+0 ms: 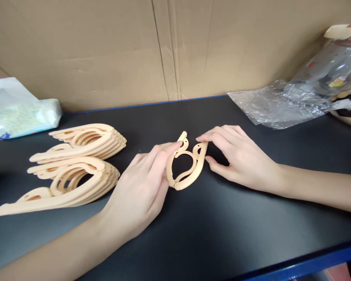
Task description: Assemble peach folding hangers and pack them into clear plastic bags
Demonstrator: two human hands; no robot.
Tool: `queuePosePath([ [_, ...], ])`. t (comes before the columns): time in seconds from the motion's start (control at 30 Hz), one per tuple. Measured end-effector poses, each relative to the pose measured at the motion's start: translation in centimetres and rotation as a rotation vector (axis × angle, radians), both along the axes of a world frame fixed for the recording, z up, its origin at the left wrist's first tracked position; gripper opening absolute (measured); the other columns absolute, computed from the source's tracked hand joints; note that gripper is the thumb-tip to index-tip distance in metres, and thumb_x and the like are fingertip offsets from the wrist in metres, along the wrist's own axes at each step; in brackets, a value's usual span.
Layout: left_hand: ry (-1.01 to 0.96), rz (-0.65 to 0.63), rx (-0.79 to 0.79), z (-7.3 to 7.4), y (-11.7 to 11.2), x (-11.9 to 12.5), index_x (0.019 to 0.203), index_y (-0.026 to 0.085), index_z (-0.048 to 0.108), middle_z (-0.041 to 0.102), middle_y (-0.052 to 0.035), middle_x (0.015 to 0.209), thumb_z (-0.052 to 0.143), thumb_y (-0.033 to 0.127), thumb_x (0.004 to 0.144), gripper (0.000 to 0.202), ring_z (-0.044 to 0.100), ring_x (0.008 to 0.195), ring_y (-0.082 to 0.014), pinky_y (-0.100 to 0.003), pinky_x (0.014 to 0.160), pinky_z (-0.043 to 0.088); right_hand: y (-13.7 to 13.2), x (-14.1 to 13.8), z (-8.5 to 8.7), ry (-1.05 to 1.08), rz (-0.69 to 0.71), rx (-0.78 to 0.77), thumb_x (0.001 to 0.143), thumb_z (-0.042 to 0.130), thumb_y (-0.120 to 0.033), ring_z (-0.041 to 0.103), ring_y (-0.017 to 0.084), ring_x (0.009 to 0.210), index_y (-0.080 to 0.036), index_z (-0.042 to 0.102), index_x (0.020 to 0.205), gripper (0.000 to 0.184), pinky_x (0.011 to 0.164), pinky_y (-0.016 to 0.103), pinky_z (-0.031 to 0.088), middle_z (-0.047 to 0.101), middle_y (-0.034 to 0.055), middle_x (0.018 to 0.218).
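A beige plastic folding clothes hanger (190, 181) lies on the black tabletop, its two arms folded up close together around a loop. My left hand (143, 183) is closed on its left arm, fingers over the top and thumb low at the side, partly hidden. My right hand (240, 158) has its fingertips at the upper end of the right arm and its thumb against the outer side. To the left of my left hand lie two stacks of similar folded hangers, a farther stack (105, 142) and a nearer stack (96, 181).
A soft tissue pack (32, 117) lies at the back left. Clear plastic film (269, 105) and a transparent bottle (324, 70) are at the back right. Cardboard (119, 50) stands upright behind the table (207, 234), which has a blue front edge.
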State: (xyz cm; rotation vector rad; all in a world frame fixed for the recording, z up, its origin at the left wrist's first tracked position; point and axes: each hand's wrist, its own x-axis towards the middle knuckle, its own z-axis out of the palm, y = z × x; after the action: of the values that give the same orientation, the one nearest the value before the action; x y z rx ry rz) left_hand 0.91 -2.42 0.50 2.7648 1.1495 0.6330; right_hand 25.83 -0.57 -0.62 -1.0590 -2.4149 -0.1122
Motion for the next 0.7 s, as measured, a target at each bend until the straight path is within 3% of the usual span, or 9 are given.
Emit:
queuePosePath([
  [0.13,0.003,0.005,0.009,-0.40,0.17,0.09,0.138,0.021,0.040,0.054,-0.0027,0.136,0.032,-0.005,0.089,0.056,0.054,0.120,-0.0156,-0.028,0.091,0.040,0.06,0.02,-0.06,-0.013,-0.047,0.009,0.089,0.055,-0.015,0.058,0.023,0.093,-0.012,0.057,0.115,0.027,0.089,0.038,0.041,0.067,0.0073,0.104],
  [0.3,-0.018,-0.003,0.005,-0.40,0.30,0.26,0.136,0.021,0.042,0.055,-0.0038,0.132,0.042,0.005,0.096,0.043,0.053,0.118,-0.0164,-0.030,0.095,0.041,0.20,-0.01,-0.10,0.010,-0.073,-0.009,0.089,0.059,-0.017,0.058,0.021,0.087,-0.014,0.057,0.114,0.025,0.091,0.038,0.039,0.068,0.0027,0.092],
  [0.57,-0.023,0.052,-0.040,-0.32,0.42,0.29,0.140,0.021,0.038,0.051,-0.0089,0.140,0.059,0.032,0.095,0.050,0.046,0.132,-0.0227,-0.040,0.109,0.041,0.12,0.08,0.09,0.072,-0.020,-0.029,0.094,0.055,-0.024,0.062,0.021,0.090,-0.018,0.056,0.115,0.021,0.098,0.042,0.038,0.070,0.0026,0.095],
  [0.63,-0.020,0.056,-0.035,-0.46,0.42,0.26,0.142,0.019,0.036,0.049,-0.0118,0.143,0.063,0.044,0.092,0.061,0.044,0.134,-0.0253,-0.043,0.111,0.040,0.08,0.04,0.20,0.080,0.044,-0.041,0.095,0.058,-0.032,0.063,0.021,0.094,-0.020,0.056,0.113,0.022,0.104,0.045,0.035,0.071,0.0035,0.101],
  [0.7,-0.008,0.053,-0.035,-0.58,0.37,0.20,0.144,0.018,0.035,0.046,-0.0146,0.147,0.064,0.054,0.088,0.072,0.040,0.139,-0.0288,-0.048,0.112,0.039,0.03,-0.02,0.27,0.069,0.126,-0.047,0.092,0.062,-0.045,0.064,0.023,0.101,-0.019,0.056,0.115,0.035,0.109,0.049,0.032,0.072,0.0059,0.107],
])
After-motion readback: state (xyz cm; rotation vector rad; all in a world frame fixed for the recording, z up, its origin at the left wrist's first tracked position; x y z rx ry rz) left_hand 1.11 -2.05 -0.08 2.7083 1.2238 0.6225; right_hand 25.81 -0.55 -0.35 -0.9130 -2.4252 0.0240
